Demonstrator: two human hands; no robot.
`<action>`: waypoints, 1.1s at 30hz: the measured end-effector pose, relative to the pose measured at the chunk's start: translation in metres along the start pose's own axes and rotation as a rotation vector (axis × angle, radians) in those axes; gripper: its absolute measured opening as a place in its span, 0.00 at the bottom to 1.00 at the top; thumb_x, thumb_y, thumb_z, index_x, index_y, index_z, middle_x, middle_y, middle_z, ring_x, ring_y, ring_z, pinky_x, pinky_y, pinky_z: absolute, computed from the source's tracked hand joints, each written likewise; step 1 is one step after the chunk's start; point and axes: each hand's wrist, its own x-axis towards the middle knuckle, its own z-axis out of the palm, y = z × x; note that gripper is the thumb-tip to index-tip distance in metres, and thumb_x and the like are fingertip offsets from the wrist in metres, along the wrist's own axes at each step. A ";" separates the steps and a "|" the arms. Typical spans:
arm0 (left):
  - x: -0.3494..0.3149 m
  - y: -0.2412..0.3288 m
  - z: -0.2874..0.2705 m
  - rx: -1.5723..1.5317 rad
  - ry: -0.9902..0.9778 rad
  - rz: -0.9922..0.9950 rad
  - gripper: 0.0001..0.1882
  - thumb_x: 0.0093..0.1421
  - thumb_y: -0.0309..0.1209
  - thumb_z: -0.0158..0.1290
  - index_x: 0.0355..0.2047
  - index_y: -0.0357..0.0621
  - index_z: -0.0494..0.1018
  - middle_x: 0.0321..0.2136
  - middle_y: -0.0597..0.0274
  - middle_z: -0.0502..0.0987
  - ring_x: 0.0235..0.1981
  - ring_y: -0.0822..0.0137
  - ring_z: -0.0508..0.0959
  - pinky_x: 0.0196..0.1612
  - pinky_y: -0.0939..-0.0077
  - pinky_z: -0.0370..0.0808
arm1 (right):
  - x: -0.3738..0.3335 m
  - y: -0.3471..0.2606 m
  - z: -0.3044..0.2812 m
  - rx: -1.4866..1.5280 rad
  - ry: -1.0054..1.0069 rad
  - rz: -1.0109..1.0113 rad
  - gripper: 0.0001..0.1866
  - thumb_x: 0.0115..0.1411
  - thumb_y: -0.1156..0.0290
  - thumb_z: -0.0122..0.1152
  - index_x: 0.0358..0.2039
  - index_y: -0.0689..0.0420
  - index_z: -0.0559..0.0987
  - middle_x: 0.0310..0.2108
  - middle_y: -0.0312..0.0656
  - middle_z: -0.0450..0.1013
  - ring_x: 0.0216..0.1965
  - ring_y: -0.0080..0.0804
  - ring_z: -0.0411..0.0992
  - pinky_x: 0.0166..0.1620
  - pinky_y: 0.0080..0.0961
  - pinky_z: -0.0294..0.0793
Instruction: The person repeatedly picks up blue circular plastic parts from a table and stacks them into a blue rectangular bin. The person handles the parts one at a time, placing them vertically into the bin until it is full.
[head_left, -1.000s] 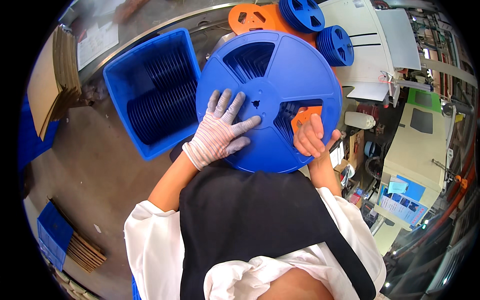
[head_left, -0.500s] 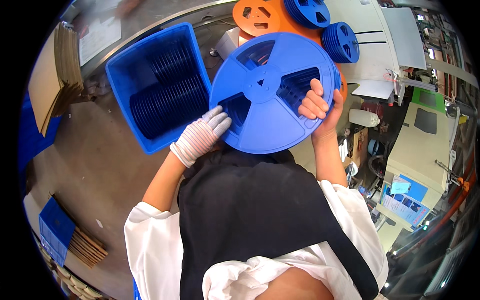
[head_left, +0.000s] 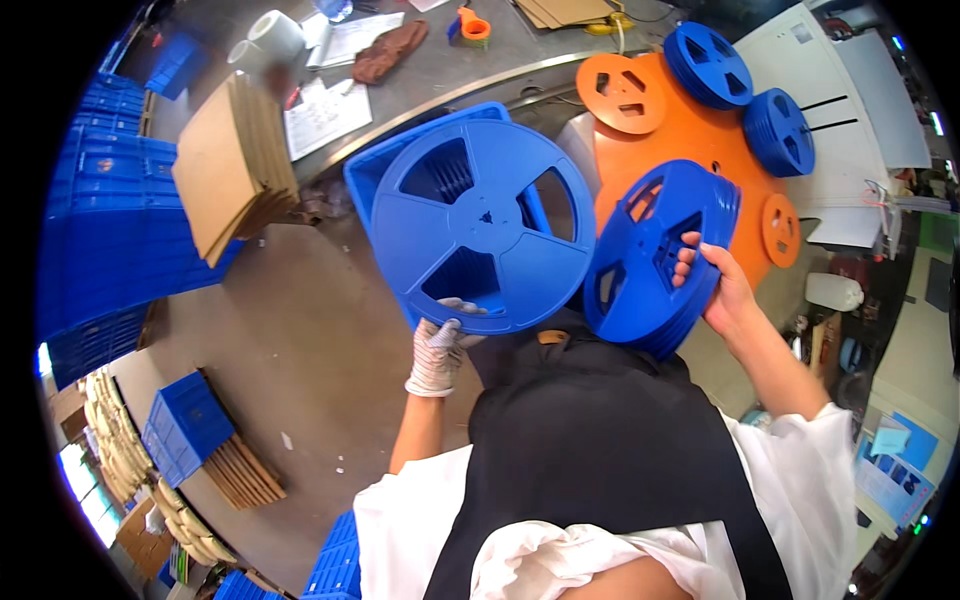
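Note:
My gloved left hand point(head_left: 440, 345) grips the near rim of a single blue reel point(head_left: 440, 215), thumb on its face and fingers showing through a cut-out. That reel faces up, held over a blue bin point(head_left: 362, 180) that it mostly covers; dark ribbed rims inside show through its openings. My bare right hand point(head_left: 718, 280) clasps a stack of blue reels point(head_left: 625, 290) by the right side, fingers hooked into a cut-out. The stack is tilted, its layered edges toward the right. The held reel and the stack are close together at their rims.
Behind the stack lies an orange surface point(head_left: 650, 145) with an orange disc point(head_left: 622, 95) and two smaller blue reel stacks point(head_left: 708, 65). A metal bench point(head_left: 440, 75) carries papers, rolls and a brown cloth. Brown cardboard sheets point(head_left: 225, 165) and blue crates point(head_left: 110, 230) stand at left.
One blue reel has come off the stack into my left hand and moved left over the bin. My right hand keeps the rest, now tilted. The view has shifted left.

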 end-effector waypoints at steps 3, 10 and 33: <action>0.000 -0.006 -0.004 -0.134 0.005 0.032 0.17 0.59 0.22 0.55 0.49 0.37 0.69 0.44 0.49 0.76 0.48 0.48 0.78 0.45 0.53 0.83 | 0.001 -0.003 0.007 -0.053 0.001 0.049 0.16 0.58 0.68 0.60 0.45 0.57 0.71 0.34 0.43 0.75 0.37 0.34 0.75 0.41 0.33 0.78; -0.004 -0.001 0.003 -0.209 0.004 0.051 0.16 0.59 0.20 0.54 0.48 0.38 0.71 0.44 0.49 0.76 0.48 0.48 0.78 0.44 0.57 0.84 | 0.038 0.029 0.028 -0.171 0.033 0.172 0.15 0.57 0.65 0.61 0.43 0.57 0.74 0.35 0.43 0.76 0.38 0.35 0.76 0.42 0.32 0.78; 0.126 -0.045 -0.122 0.779 0.720 0.014 0.11 0.59 0.24 0.49 0.42 0.46 0.73 0.31 0.65 0.79 0.28 0.71 0.77 0.27 0.75 0.74 | 0.008 0.041 -0.016 -0.169 0.006 -0.178 0.16 0.67 0.59 0.53 0.44 0.59 0.72 0.27 0.38 0.69 0.28 0.27 0.70 0.34 0.23 0.72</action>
